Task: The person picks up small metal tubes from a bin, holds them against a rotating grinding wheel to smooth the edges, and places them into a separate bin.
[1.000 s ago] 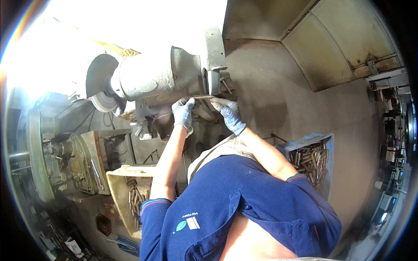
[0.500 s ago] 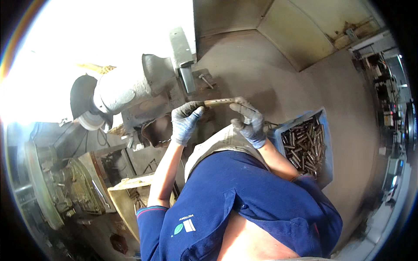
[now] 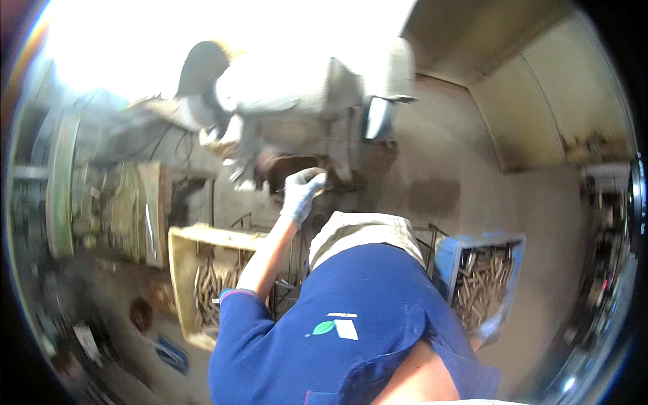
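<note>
My left hand [image 3: 302,194], in a grey-blue work glove, is closed in front of my lap, below the grinding machine [image 3: 283,88]. A small pale bit shows at its fingertips, too blurred to name. My right hand [image 3: 491,325], gloved too, is low at the near right edge of the blue crate [image 3: 442,266]; motion blur and my body hide its fingers. Many short brownish metal pieces [image 3: 482,280] lie heaped in that crate.
To my left stands a pale yellow crate [image 3: 177,270] with similar pieces in it. The machine carries a dark round guard [image 3: 202,67] on its left end and a grey block [image 3: 391,71] on its right. Cabinet panels [image 3: 520,108] rise at the far right.
Both hands held a short brownish metal piece between them; my right hand has let go and moved down right to the blue crate. The whole view has swung.
</note>
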A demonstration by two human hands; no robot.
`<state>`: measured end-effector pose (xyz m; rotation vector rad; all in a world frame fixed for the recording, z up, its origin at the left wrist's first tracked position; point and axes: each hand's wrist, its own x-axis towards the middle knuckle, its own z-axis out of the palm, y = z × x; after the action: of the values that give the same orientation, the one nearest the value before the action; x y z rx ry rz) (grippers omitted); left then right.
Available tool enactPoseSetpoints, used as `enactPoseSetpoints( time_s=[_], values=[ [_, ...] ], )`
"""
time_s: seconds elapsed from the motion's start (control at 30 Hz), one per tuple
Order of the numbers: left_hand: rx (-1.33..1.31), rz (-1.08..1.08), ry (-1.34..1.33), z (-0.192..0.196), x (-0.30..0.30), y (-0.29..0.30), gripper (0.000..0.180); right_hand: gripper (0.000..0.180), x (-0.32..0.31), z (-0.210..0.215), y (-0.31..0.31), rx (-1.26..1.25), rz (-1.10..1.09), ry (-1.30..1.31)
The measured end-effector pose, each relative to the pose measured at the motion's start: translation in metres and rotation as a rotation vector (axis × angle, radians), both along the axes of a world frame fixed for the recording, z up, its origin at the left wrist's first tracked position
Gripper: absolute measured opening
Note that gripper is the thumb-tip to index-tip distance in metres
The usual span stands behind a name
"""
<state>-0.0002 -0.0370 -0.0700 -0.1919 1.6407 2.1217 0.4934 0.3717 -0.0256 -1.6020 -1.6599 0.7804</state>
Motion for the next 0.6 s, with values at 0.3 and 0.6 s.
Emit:
enactPoseSetpoints(
  time_s=[0.3, 0.6],
  values=[
    [-0.007, 0.439, 0.148, 0.007, 0.057, -0.119, 0.023, 0.047, -0.170, 0.037, 0.058, 0.403, 0.367, -0.039],
    [-0.684, 0.962, -0.101, -0.157, 0.179, -0.346, 0.014, 0.040, -0.331, 0.079, 0.005, 0.348, 0.556, -0.376]
  ],
)
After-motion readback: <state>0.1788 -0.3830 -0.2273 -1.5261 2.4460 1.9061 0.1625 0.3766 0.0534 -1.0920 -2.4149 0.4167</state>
